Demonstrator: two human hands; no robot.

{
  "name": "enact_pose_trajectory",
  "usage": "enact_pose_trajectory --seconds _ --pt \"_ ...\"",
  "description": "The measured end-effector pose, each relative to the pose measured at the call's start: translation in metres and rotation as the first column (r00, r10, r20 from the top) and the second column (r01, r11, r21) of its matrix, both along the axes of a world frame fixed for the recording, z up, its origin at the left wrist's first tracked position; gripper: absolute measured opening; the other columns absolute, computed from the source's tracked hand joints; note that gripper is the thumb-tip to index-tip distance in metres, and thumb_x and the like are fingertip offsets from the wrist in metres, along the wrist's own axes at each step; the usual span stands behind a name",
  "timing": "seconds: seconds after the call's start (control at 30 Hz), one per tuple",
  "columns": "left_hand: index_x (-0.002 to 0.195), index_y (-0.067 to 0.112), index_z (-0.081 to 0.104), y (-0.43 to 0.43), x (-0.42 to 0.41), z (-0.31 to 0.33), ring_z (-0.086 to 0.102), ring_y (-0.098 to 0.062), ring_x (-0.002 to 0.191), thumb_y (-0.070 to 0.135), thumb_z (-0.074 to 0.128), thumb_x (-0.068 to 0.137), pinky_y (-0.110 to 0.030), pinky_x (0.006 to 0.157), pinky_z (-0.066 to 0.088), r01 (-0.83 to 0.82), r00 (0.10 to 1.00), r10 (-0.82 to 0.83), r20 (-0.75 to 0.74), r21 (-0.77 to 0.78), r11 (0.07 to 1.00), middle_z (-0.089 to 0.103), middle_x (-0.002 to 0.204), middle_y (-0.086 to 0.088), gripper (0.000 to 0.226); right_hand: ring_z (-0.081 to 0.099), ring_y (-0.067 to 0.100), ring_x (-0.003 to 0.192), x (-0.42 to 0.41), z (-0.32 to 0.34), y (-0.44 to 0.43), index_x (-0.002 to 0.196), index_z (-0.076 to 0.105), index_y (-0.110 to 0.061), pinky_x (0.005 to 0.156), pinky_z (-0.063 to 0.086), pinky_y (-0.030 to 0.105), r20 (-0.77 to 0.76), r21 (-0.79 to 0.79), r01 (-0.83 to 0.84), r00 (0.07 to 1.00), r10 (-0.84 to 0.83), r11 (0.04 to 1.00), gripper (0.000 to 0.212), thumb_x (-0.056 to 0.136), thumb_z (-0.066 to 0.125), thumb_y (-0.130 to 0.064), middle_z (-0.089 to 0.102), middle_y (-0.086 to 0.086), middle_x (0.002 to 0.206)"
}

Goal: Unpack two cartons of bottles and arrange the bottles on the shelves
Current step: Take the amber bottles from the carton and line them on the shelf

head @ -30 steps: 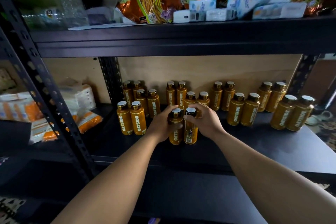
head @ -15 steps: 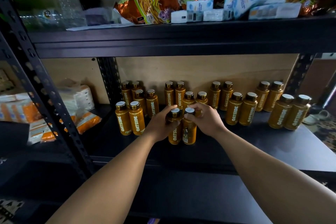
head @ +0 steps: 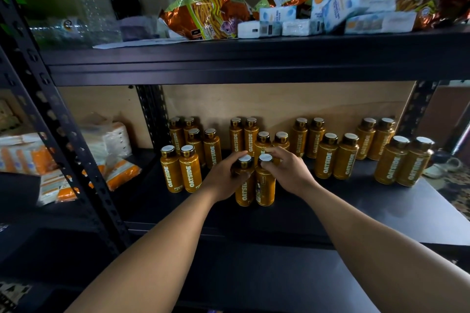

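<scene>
Two amber Oatside bottles stand side by side at the front of the dark middle shelf (head: 330,213). My left hand (head: 225,176) grips the left bottle (head: 244,192) around its neck and shoulder. My right hand (head: 287,171) holds the right bottle (head: 265,189) near its white cap. Behind and to both sides, several more Oatside bottles stand upright in pairs, such as the front left pair (head: 181,169) and the far right pair (head: 404,161). No carton is in view.
The upper shelf (head: 254,58) carries snack bags (head: 206,15) and white and blue packets (head: 338,10). Orange and white packs (head: 84,160) lie on the neighbouring shelf at left. Black perforated uprights (head: 58,140) frame the bay. A lower shelf runs below my forearms.
Both hands stay on the same two front bottles; the view has shifted slightly and the hands have barely moved.
</scene>
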State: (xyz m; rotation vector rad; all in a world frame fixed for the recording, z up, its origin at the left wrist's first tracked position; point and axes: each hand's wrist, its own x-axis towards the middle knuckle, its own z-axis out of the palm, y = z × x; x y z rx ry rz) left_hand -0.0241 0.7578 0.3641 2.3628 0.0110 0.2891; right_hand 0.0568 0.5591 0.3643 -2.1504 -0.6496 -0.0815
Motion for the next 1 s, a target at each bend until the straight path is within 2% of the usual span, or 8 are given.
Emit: enact_pose_trajectory --seconds 0.13,0.27,0.37,0.5,0.63,0.73,0.83,1.0 --pt "0.151 0.04 0.037 0.004 0.003 0.003 0.041 -0.021 0.141 0.035 0.058 0.1 -0.043 0.11 0.044 0.006 1.0 -0.006 -0.019 -0.018 1.0 0.042 0.156 0.003 0.055 0.063 0.007 0.094 0.001 -0.003 -0.006 0.143 0.052 -0.042 0.084 0.058 0.036 0.03 -0.078 -0.042 0.999 0.045 0.996 0.048 0.097 0.063 -0.045 0.069 -0.003 0.114" --pt "0.151 0.035 0.039 0.002 0.003 0.003 0.045 -0.02 0.137 0.032 0.058 0.1 -0.036 0.106 0.046 -0.001 1.0 0.001 0.009 0.012 1.0 0.047 0.152 0.001 0.055 0.062 0.009 0.092 0.002 0.0 -0.004 0.132 0.059 -0.031 0.076 0.055 0.034 0.048 -0.051 0.007 0.999 -0.004 0.999 0.047 0.089 0.073 -0.047 0.067 -0.008 0.12" --pt "0.151 0.034 0.04 0.001 0.004 0.004 0.044 -0.02 0.138 0.032 0.06 0.1 -0.032 0.104 0.044 -0.011 1.0 0.01 0.018 0.031 0.999 0.046 0.152 0.0 0.055 0.062 0.013 0.104 0.004 0.002 0.003 0.119 0.059 -0.026 0.076 0.05 0.031 0.029 -0.032 0.059 0.998 -0.058 0.998 0.046 0.084 0.079 -0.048 0.064 -0.008 0.124" --pt "0.151 0.035 0.039 0.001 0.004 0.003 0.045 -0.021 0.137 0.033 0.06 0.099 -0.035 0.104 0.046 -0.013 1.0 0.013 0.012 0.02 1.0 0.047 0.151 0.0 0.055 0.06 0.013 0.098 0.0 0.003 0.008 0.113 0.057 -0.024 0.068 0.047 0.028 0.038 -0.026 0.108 0.994 -0.107 0.994 0.05 0.08 0.082 -0.051 0.064 -0.01 0.11" --pt "0.15 0.036 0.04 0.002 0.004 0.003 0.044 -0.02 0.138 0.034 0.06 0.099 -0.034 0.104 0.045 -0.018 1.0 0.018 0.012 0.014 1.0 0.046 0.152 0.001 0.055 0.062 0.01 0.099 -0.002 0.002 0.006 0.119 0.057 -0.025 0.077 0.056 0.033 0.041 -0.013 0.083 0.996 -0.082 0.997 0.05 0.083 0.077 -0.053 0.064 -0.011 0.114" --pt "0.15 0.036 0.04 0.004 0.005 0.001 0.045 -0.02 0.138 0.034 0.06 0.099 -0.039 0.107 0.046 -0.002 1.0 0.002 0.023 0.02 1.0 0.046 0.152 0.002 0.054 0.068 0.007 0.094 0.0 0.003 0.0 0.14 0.053 -0.034 0.083 0.06 0.037 0.038 -0.058 0.002 0.999 0.0 0.998 0.05 0.093 0.066 -0.047 0.065 -0.008 0.13" --pt "0.15 0.037 0.039 0.005 0.007 0.0 0.047 -0.02 0.136 0.036 0.059 0.099 -0.042 0.106 0.047 0.004 1.0 -0.004 0.025 0.034 0.999 0.048 0.151 0.001 0.055 0.067 0.006 0.091 0.0 0.001 -0.005 0.145 0.053 -0.036 0.083 0.06 0.036 0.068 -0.097 -0.015 0.997 0.022 0.995 0.05 0.097 0.063 -0.043 0.071 -0.006 0.121" --pt "0.15 0.038 0.039 0.006 0.014 -0.001 0.047 -0.02 0.136 0.036 0.059 0.099 -0.038 0.106 0.046 -0.005 1.0 0.004 0.024 0.029 1.0 0.049 0.151 0.002 0.054 0.064 0.006 0.086 0.002 -0.001 -0.001 0.142 0.056 -0.035 0.073 0.054 0.029 0.111 -0.099 0.035 0.993 -0.024 0.994 0.049 0.096 0.064 -0.047 0.072 -0.006 0.109"
